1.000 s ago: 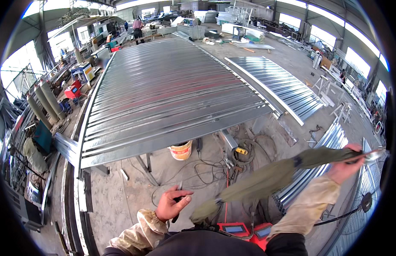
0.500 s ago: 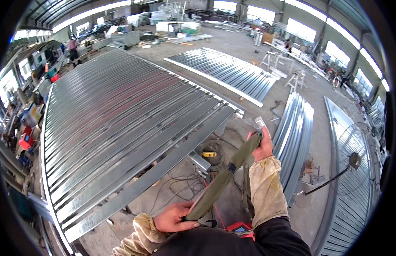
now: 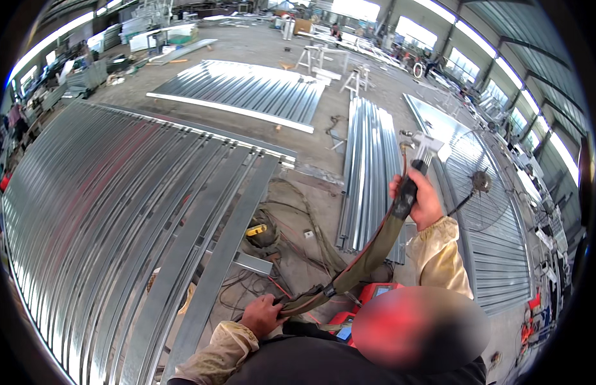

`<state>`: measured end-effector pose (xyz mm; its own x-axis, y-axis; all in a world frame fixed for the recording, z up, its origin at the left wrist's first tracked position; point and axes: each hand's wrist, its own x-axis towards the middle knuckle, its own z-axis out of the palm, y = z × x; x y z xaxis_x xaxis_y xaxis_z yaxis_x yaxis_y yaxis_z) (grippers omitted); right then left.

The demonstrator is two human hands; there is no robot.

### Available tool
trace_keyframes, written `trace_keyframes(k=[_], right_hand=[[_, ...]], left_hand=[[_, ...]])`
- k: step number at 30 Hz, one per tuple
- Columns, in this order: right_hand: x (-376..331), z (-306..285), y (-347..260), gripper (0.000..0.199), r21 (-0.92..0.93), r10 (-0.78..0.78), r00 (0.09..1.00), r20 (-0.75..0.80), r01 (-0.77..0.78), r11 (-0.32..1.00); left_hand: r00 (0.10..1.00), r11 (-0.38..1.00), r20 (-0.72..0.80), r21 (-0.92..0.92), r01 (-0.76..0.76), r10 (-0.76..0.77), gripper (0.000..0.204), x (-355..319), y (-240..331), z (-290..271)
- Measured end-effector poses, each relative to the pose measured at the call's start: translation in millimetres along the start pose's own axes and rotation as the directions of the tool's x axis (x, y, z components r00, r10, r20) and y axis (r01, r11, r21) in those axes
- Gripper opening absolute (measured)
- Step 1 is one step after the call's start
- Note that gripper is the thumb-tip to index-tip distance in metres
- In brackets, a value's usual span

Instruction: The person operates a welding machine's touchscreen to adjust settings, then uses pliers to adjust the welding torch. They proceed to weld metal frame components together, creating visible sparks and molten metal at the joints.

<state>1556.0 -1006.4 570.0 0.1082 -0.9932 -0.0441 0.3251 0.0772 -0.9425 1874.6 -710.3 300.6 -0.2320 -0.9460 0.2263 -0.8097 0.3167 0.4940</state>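
My right hand [image 3: 427,204] is wrapped round the black handle of a welding torch [image 3: 429,146], raised with its silver head pointing up and away. A thin hose joins near the head. From the handle, a cable in an olive-green fabric sleeve [image 3: 370,258] curves down to the left across my front. My left hand [image 3: 262,316] grips this cable low down, close to my body. To the left of both hands lies a large slatted metal panel [image 3: 153,205]; its nearest slat ends not far from my left hand.
Red machines with small screens [image 3: 379,290] stand close in front of me, partly behind a blurred patch. Cables and a yellow tool [image 3: 256,230] lie on the floor. Long metal profiles [image 3: 368,173], a fan [image 3: 481,181] and another ribbed panel [image 3: 246,90] are farther off.
My view has swung right. My right hand has lifted the torch, and its head and handle now show clearly. My left hand stays on the cable, its fingers now wrapped round it.
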Motion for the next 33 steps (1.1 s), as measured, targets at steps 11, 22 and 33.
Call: trace_keyframes(k=[11,22,33], right_hand=[[83.3,-75.9,157.8,0.036,0.114,-0.021,0.994,-0.111,0.033,0.993],[161.7,-71.2,367.2,0.024,-0.167,-0.085,0.986,-0.14,0.061,0.984],[215.9,-74.1,379.5,0.059,-0.089,-0.052,0.998,-0.038,0.048,0.995]], left_hand=[[0.848,0.912,0.378,-0.02,0.409,-0.372,0.031,55.4,-61.7,50.9],[0.683,0.725,0.361,-0.027,0.688,-0.635,0.017,94.5,-72.5,63.5],[0.56,0.601,0.411,-0.036,0.798,-0.719,0.018,104.2,-74.6,63.4]])
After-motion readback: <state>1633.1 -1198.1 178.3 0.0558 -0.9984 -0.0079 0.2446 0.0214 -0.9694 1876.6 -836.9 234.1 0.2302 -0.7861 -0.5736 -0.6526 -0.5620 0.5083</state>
